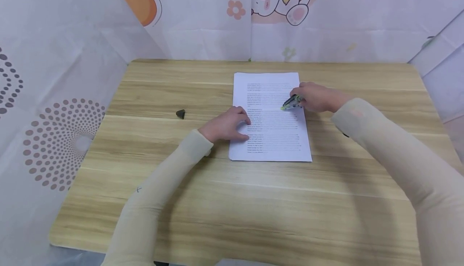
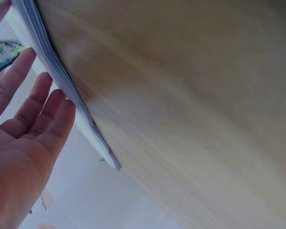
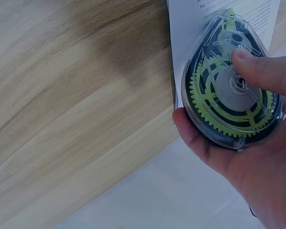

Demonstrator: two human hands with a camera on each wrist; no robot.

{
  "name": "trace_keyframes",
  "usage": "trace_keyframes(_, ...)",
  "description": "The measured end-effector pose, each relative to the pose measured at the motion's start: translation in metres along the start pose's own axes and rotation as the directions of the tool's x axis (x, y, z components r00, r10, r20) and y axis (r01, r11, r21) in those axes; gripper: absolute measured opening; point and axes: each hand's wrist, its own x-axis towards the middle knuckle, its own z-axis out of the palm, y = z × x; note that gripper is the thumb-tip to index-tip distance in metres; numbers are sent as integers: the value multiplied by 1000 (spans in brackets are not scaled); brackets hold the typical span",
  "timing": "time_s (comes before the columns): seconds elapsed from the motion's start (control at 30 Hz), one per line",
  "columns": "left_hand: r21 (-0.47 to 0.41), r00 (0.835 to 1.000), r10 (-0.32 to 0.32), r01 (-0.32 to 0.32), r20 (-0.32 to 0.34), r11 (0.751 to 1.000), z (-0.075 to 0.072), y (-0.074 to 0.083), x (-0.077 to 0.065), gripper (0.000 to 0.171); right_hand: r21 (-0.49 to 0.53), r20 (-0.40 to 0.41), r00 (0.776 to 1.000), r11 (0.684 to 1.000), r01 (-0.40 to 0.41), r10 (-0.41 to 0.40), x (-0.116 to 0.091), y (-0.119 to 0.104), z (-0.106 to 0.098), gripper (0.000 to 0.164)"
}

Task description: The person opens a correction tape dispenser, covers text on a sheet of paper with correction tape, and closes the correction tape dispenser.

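A stack of printed paper [image 1: 270, 155] lies on the wooden table. My right hand [image 1: 314, 96] grips a correction tape [image 3: 224, 95] with a clear case and green gear wheels, thumb on its face. In the head view the tip of the correction tape [image 1: 291, 102] is at a line of text right of the sheet's middle. My left hand [image 1: 229, 125] rests at the left edge of the stack, fingers spread and holding nothing. In the left wrist view its fingertips [image 2: 62, 105] touch the side of the thick paper stack [image 2: 62, 81].
A small dark cap [image 1: 180, 114] lies on the table [image 1: 203, 201] left of the paper. Behind the table hangs a white curtain [image 1: 203, 20] with cartoon prints. Another patterned cloth [image 1: 54, 76] hangs along the left side.
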Motion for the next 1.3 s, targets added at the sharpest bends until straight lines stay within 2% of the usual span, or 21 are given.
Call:
trace_keyframes(0.37, -3, 1000, 9, -9, -5, 1000, -1, 2, 0, 42, -2, 22, 999, 1000, -23, 24, 0, 1, 2, 40)
trace_keyframes(0.77, -10, 1000, 10, -10, -9, 1000, 0, 0, 0, 41, 4, -6, 1000, 1000, -18, 18, -3, 5, 6, 39)
trace_keyframes(1.1, -6, 1000, 10, -10, -5, 1000, -3, 2, 0, 42, 43, -111, 993, 998, 47, -42, -8, 9, 12, 35)
trace_keyframes(1.3, 7, 1000, 12, -12, -1, 1000, -2, 1, 0, 42, 58, -144, 988, 996, 64, -55, -9, 10, 14, 32)
